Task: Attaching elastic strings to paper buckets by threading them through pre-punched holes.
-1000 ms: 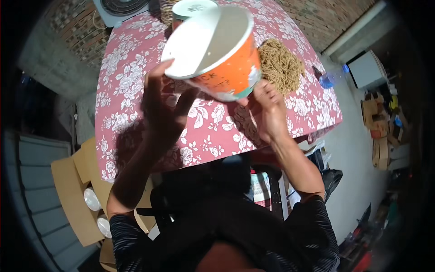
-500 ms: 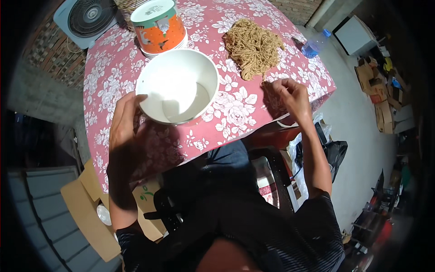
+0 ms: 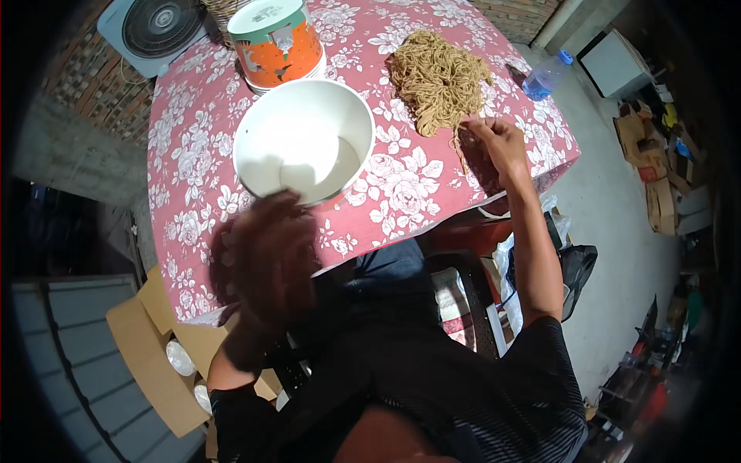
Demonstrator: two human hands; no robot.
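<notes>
An open white paper bucket point(image 3: 266, 158) stands on the table with its mouth toward me, its inside bare and lit. My left hand point(image 3: 274, 239) is in shadow and smeared by motion, just below the bucket's near rim; its fingers cannot be made out. To the right lies a loose, tangled heap of tan cord point(image 3: 440, 81). At the heap's near edge my right hand point(image 3: 502, 147) pinches a strand of it between thumb and fingertips, and a short length hangs down beside them.
Behind the open bucket stands an upside-down stack of orange and green printed buckets point(image 3: 279, 58). A blue-capped plastic bottle point(image 3: 546, 77) is at the table's right edge. The pink floral tablecloth point(image 3: 405, 189) covers the table. A fan point(image 3: 160, 27) is at far left, an open carton point(image 3: 154, 359) below left.
My left hand has let go of the bucket's rim and moved right and toward me. The right hand has shifted slightly up to the cord heap, and a strand now hangs by its fingertips.
</notes>
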